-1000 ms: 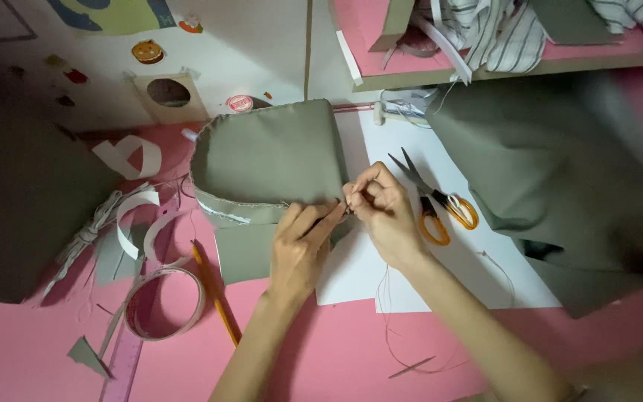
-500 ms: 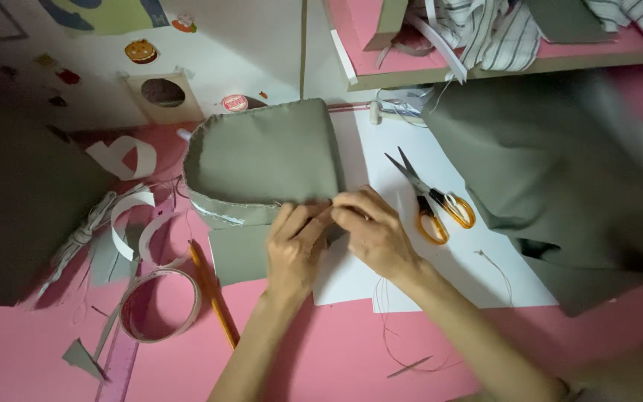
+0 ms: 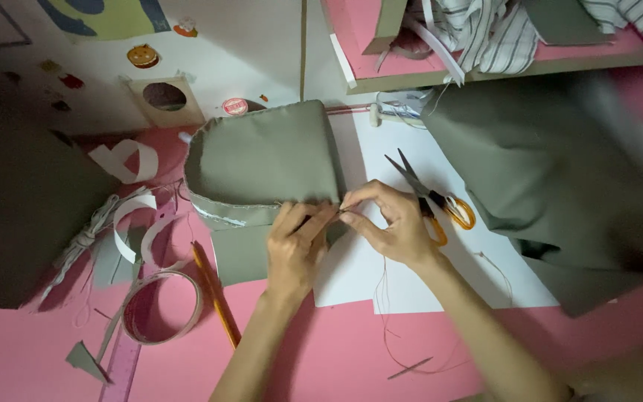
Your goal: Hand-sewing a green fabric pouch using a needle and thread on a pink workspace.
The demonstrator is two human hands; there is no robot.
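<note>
Olive-green fabric piece (image 3: 262, 160), shaped like a soft pouch or cap, lies on the pink worktop (image 3: 336, 350), partly over a white paper sheet (image 3: 426, 275), and both hands are busy at its lower right corner. The left hand (image 3: 295, 249) presses flat on the folded hem, fingers close together, pinning the cloth down. The right hand (image 3: 392, 223) pinches something very fine at the seam with thumb and forefinger; it looks like a needle, though it is too small to be sure, and a thin thread (image 3: 385, 313) trails down from under that hand toward the worktop edge.

To do this stitch well, I reckon the hem wants holding taut right beside the pinch, with short even bites along the edge and the loose thread kept free of the wrist.

The fabric piece's long axis runs left to right across the view. Its rounded open rim faces left, toward the curled white strips (image 3: 132, 216); its straight stitched edge runs along the near side, facing the person.

Orange-handled scissors (image 3: 433, 197) lie just beside the right hand, blades pointing up and left. An orange pencil (image 3: 215, 294) and a tape roll (image 3: 161, 305) sit left of the arms, and a larger heap of green cloth (image 3: 552, 171) is off to the right
</note>
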